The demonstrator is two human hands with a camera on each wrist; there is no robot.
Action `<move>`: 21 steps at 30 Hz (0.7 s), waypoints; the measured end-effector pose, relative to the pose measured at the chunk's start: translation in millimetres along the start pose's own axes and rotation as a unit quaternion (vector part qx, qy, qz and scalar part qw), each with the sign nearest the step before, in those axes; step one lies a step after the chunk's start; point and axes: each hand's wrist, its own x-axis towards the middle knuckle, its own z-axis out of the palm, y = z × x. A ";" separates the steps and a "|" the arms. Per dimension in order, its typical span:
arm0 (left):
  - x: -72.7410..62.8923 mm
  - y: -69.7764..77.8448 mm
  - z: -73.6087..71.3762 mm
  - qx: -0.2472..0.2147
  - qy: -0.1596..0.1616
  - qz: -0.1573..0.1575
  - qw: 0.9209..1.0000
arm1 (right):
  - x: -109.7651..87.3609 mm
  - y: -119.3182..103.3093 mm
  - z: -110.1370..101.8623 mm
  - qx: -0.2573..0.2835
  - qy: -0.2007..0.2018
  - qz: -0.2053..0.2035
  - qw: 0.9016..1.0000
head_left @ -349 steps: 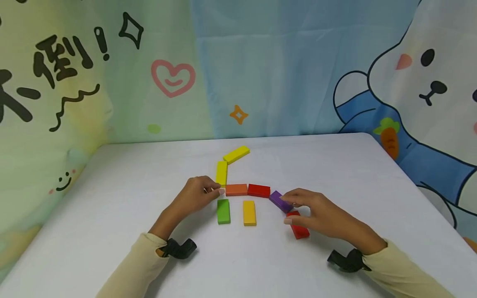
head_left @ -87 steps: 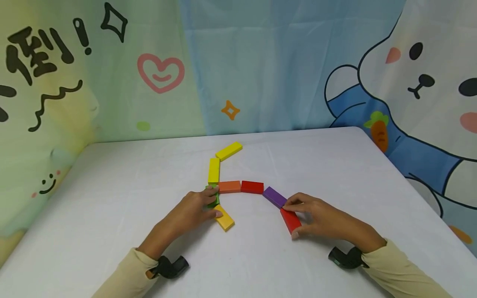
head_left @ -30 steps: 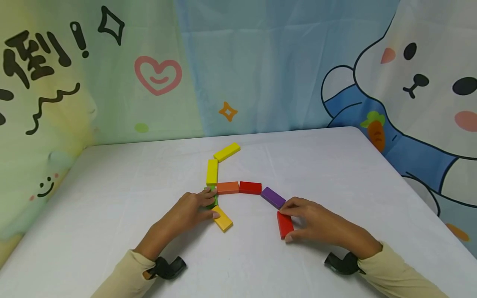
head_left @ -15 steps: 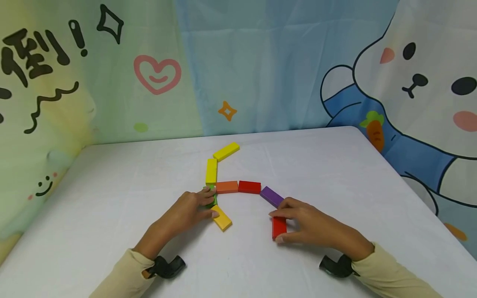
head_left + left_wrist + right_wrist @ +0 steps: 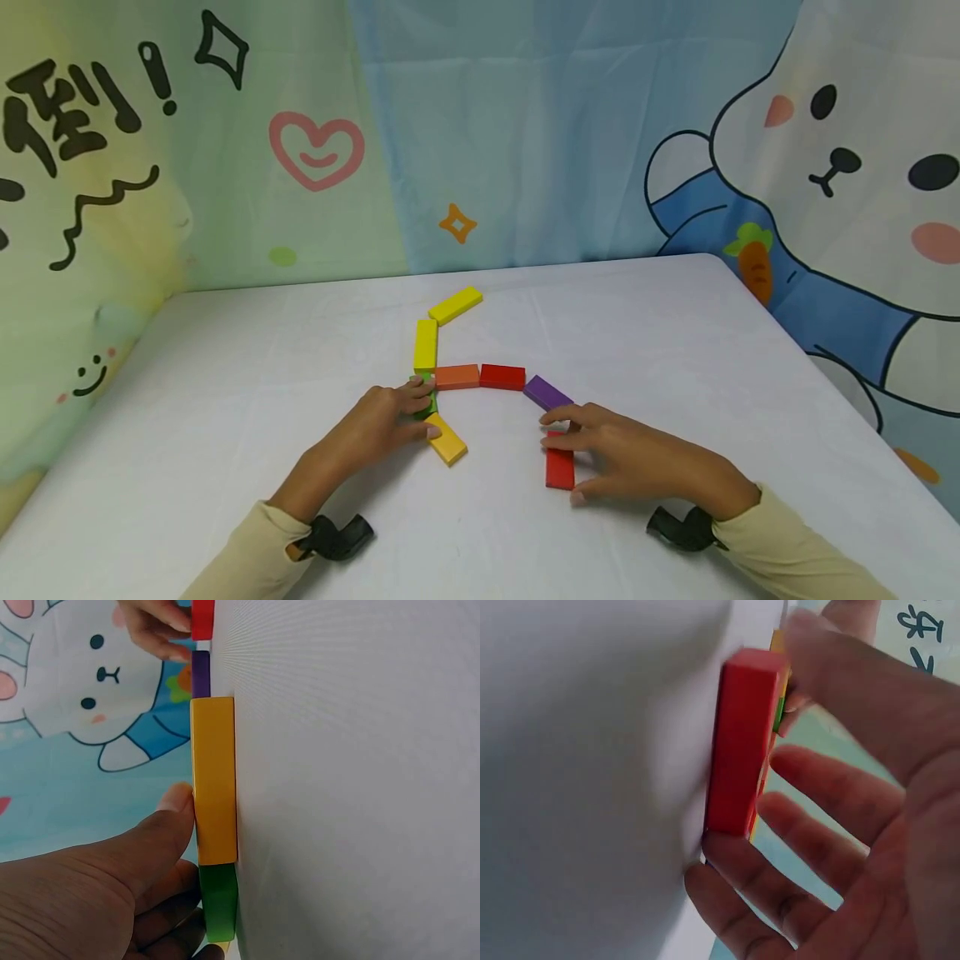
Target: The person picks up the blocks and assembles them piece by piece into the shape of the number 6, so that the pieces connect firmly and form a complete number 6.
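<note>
My left hand [image 5: 375, 429] rests with relaxed fingers on a green block [image 5: 219, 904], mostly covered in the head view, with its thumb on an amber block [image 5: 451, 446] slanting off the green one's near end. On the right, my right hand [image 5: 633, 457] hovers round a near red block [image 5: 559, 473], fingers spread. Its thumb stands off that block's near end, and its fingertips lie over the far end. In the right wrist view, two fingertips come up to one end of this red block [image 5: 742, 742]. The purple block [image 5: 547, 392] lies just beyond these fingers.
An orange block [image 5: 457, 377] and a far red block [image 5: 502, 377] run in a row toward the purple one. Two yellow blocks [image 5: 425, 345] bend away toward the back of the white-covered table [image 5: 247, 358]. A printed cloth backdrop [image 5: 525, 133] hangs behind.
The green and amber blocks, earlier apart, now lie end to end. Within the last second the near red block slid left and turned straighter; my right thumb then came off it. My left hand stayed.
</note>
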 end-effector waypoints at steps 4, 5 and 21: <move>0.1 0.4 0.1 0.001 0.002 0.003 1.000 | -0.8 3.2 -1.1 -0.003 0.000 -0.025 1.000; 0.0 0.6 0.0 0.002 0.002 0.005 1.000 | -0.7 4.1 -0.8 -0.002 0.005 -0.030 1.000; 0.3 -0.1 0.5 -0.001 0.001 -0.002 1.000 | 1.6 6.1 1.7 0.018 0.026 -0.034 0.999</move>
